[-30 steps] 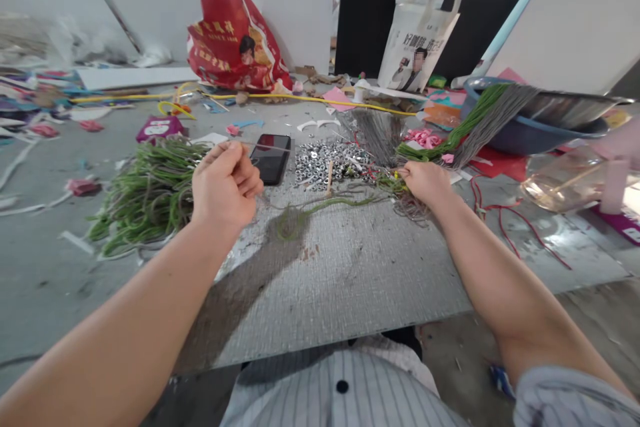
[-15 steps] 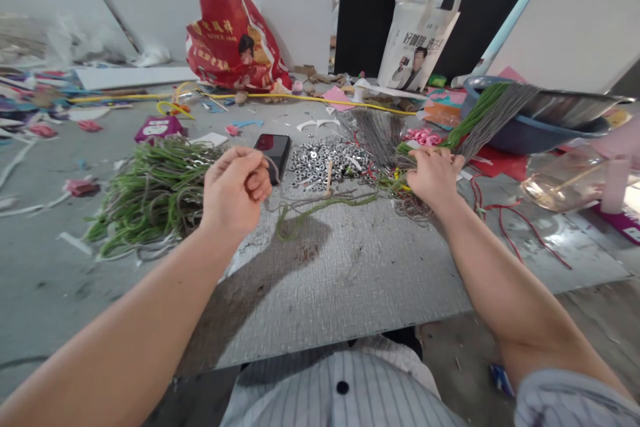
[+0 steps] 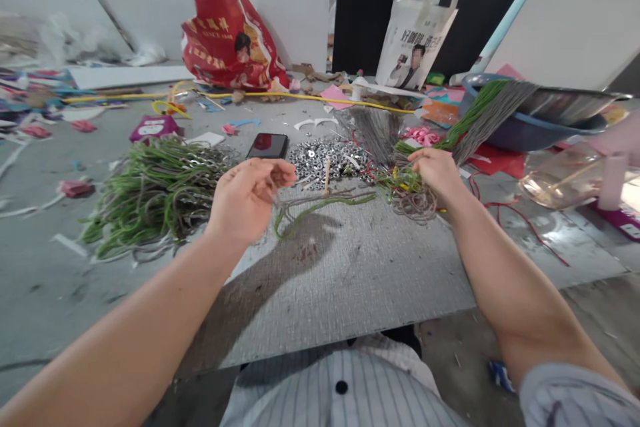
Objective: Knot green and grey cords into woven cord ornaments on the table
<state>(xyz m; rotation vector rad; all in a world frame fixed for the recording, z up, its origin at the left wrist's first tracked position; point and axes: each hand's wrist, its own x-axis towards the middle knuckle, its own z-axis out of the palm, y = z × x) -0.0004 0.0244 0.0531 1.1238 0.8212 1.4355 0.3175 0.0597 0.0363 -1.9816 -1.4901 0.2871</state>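
My left hand (image 3: 245, 199) hovers over the table just in front of a black phone (image 3: 267, 146), its fingers pinched around what looks like a thin grey cord. On the right, my right hand (image 3: 436, 172) has its fingertips pressed together at the near end of a bundle of green cords (image 3: 473, 117) and grey cords (image 3: 493, 121). What those fingertips hold, if anything, is hidden. Below it lies a tangle of grey-brown cord (image 3: 413, 203). A loose green cord (image 3: 310, 212) lies between my hands. Left of my left hand is a heap of knotted green and grey cords (image 3: 150, 193).
Many small metal rings or washers (image 3: 320, 159) lie mid-table beside a wooden stick (image 3: 327, 177). Thin grey wires (image 3: 377, 133) stand behind. A blue basin (image 3: 530, 130) and a clear plastic cup (image 3: 560, 177) are at right. A red bag (image 3: 230, 40) and white tote (image 3: 413, 40) stand at the back.
My left hand has moved slightly right and turned, its fingers now pointing right. The right hand's fingers have drawn together from a spread position over the cord bundle.
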